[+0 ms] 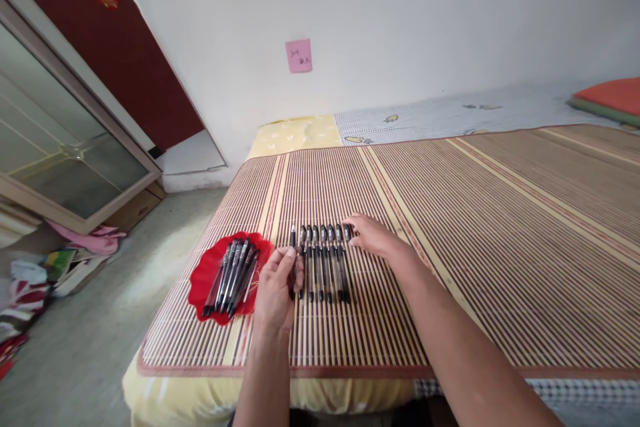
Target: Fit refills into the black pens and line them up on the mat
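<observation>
Several black pens [325, 260] lie side by side in a row on the striped bamboo mat [450, 233]. My left hand [276, 290] pinches one more black pen [293, 240] upright at the left end of that row. My right hand [373, 235] rests on the mat at the right end of the row, fingertips touching the last pen's top. A red flower-shaped plate [207, 277] to the left holds several more black pens [233, 273].
The mat covers a bed with a yellow sheet [295, 135] near the white wall. A pink note [299, 55] is stuck on the wall. An orange cushion [613, 97] lies far right. Clothes and clutter [45, 273] sit on the floor at left, below a glass door.
</observation>
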The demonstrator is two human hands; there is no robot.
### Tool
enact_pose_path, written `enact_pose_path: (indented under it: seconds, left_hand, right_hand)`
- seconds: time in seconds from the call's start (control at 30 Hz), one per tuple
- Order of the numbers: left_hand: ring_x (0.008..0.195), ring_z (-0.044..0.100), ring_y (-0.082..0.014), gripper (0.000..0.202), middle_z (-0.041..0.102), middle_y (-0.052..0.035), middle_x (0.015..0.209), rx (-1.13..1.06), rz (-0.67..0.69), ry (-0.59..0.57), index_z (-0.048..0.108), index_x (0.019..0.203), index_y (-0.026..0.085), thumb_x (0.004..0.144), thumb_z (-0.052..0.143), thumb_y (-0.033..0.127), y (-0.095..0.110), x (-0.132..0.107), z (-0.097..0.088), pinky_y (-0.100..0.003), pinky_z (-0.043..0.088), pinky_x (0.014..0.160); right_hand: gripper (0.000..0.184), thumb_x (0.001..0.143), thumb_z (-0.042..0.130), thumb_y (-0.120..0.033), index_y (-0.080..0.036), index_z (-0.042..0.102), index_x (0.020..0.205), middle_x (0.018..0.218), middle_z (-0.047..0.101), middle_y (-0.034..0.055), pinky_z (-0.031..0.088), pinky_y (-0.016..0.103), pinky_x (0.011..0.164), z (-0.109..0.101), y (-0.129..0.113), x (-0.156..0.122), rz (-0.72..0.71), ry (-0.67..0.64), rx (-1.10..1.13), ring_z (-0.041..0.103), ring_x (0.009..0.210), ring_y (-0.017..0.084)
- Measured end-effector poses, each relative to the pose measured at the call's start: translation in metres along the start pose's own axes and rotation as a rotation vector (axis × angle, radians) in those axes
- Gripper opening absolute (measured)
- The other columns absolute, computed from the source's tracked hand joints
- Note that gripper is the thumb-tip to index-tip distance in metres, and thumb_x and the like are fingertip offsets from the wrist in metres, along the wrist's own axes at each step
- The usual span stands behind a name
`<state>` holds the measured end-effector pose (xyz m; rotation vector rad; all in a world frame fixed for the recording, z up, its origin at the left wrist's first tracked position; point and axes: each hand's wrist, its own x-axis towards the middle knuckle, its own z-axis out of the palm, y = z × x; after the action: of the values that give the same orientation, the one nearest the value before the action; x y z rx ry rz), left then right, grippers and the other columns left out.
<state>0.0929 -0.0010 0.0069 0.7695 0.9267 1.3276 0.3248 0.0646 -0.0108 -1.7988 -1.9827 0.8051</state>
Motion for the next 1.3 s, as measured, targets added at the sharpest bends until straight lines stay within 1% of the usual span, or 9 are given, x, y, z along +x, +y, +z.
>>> enact_pose_path:
  seconds: [0.47, 0.63, 0.73, 0.77, 0.83, 0.97, 1.07, 1.17, 1.3]
  left_hand:
    - [0.044, 0.043, -0.0035, 0.041, 0.059, 0.0045, 0.062, 0.009, -0.026, -0.018, 0.06, 0.08, 0.016, 0.069, 0.089, 0.044, -0.001, -0.003, 0.005, -0.014, 0.031, 0.04]
    - [0.043, 0.041, -0.0032, 0.039, 0.059, 0.0047, 0.062, 0.023, -0.014, -0.033, 0.059, 0.079, 0.017, 0.071, 0.087, 0.043, -0.003, -0.003, 0.007, -0.015, 0.027, 0.04]
    - [0.044, 0.042, -0.0032, 0.04, 0.059, 0.0049, 0.064, 0.033, -0.011, -0.033, 0.059, 0.08, 0.017, 0.069, 0.088, 0.042, -0.004, -0.003, 0.009, -0.015, 0.028, 0.041]
    - [0.044, 0.042, -0.0032, 0.04, 0.06, 0.0051, 0.065, 0.036, -0.011, -0.034, 0.06, 0.082, 0.017, 0.069, 0.088, 0.042, -0.004, -0.004, 0.01, -0.015, 0.028, 0.041]
    - [0.044, 0.042, -0.0034, 0.039, 0.059, 0.0058, 0.065, 0.045, -0.002, -0.04, 0.061, 0.084, 0.017, 0.07, 0.088, 0.04, -0.006, -0.005, 0.012, -0.015, 0.03, 0.042]
    - [0.047, 0.043, -0.0048, 0.036, 0.055, 0.0078, 0.061, 0.11, 0.072, -0.056, 0.064, 0.086, 0.018, 0.07, 0.088, 0.038, -0.013, -0.008, 0.016, -0.016, 0.032, 0.045]
    - [0.051, 0.047, -0.006, 0.031, 0.058, 0.0062, 0.065, 0.19, 0.152, -0.043, 0.066, 0.088, 0.019, 0.072, 0.087, 0.034, -0.018, -0.01, 0.016, -0.017, 0.035, 0.048]
    - [0.051, 0.049, -0.0073, 0.027, 0.056, 0.0057, 0.062, 0.299, 0.193, -0.031, 0.067, 0.087, 0.018, 0.076, 0.083, 0.037, -0.02, -0.011, 0.015, -0.018, 0.038, 0.049]
    - [0.045, 0.049, -0.0088, 0.041, 0.056, 0.0026, 0.056, 0.319, 0.053, -0.203, 0.063, 0.075, 0.016, 0.09, 0.065, 0.054, -0.019, -0.014, 0.019, -0.02, 0.039, 0.046]
  right_hand:
    - [0.049, 0.079, 0.073, -0.005, -0.019, 0.068, 0.126, 0.131, 0.065, 0.0113, 0.048, 0.036, 0.098, 0.003, 0.007, 0.009, -0.099, 0.04, -0.09, 0.065, 0.11, 0.024]
    - [0.059, 0.084, 0.071, -0.009, -0.022, 0.06, 0.14, 0.148, 0.055, 0.0137, 0.052, 0.04, 0.094, -0.009, -0.004, -0.004, 0.02, 0.082, -0.013, 0.066, 0.11, 0.026]
    - [0.044, 0.092, 0.064, -0.018, -0.021, 0.063, 0.136, 0.141, 0.061, 0.0142, 0.055, 0.041, 0.091, -0.018, -0.023, -0.019, 0.041, 0.215, 0.136, 0.068, 0.107, 0.025]
    - [0.037, 0.095, 0.061, -0.023, -0.02, 0.066, 0.131, 0.132, 0.066, 0.0138, 0.056, 0.04, 0.088, -0.02, -0.03, -0.025, 0.025, 0.24, 0.225, 0.069, 0.102, 0.023]
    - [0.028, 0.097, 0.059, -0.032, -0.019, 0.071, 0.12, 0.111, 0.073, 0.0112, 0.057, 0.037, 0.079, -0.017, -0.047, -0.035, -0.025, 0.217, 0.434, 0.07, 0.09, 0.02]
    - [0.028, 0.092, 0.065, -0.044, -0.019, 0.074, 0.101, 0.084, 0.072, 0.005, 0.054, 0.029, 0.064, 0.002, -0.072, -0.049, -0.147, 0.121, 0.788, 0.067, 0.074, 0.016]
    - [0.031, 0.085, 0.073, -0.049, -0.018, 0.073, 0.089, 0.071, 0.067, 0.0012, 0.049, 0.026, 0.059, 0.015, -0.077, -0.052, -0.148, 0.209, 0.919, 0.062, 0.066, 0.014]
    - [0.03, 0.084, 0.073, -0.048, -0.019, 0.073, 0.086, 0.07, 0.067, 0.0008, 0.047, 0.026, 0.059, 0.021, -0.073, -0.053, -0.142, 0.284, 0.937, 0.061, 0.065, 0.014]
    - [0.025, 0.087, 0.07, -0.044, -0.02, 0.076, 0.092, 0.08, 0.071, 0.0022, 0.05, 0.028, 0.067, 0.021, -0.063, -0.056, -0.185, 0.269, 0.91, 0.063, 0.073, 0.015]
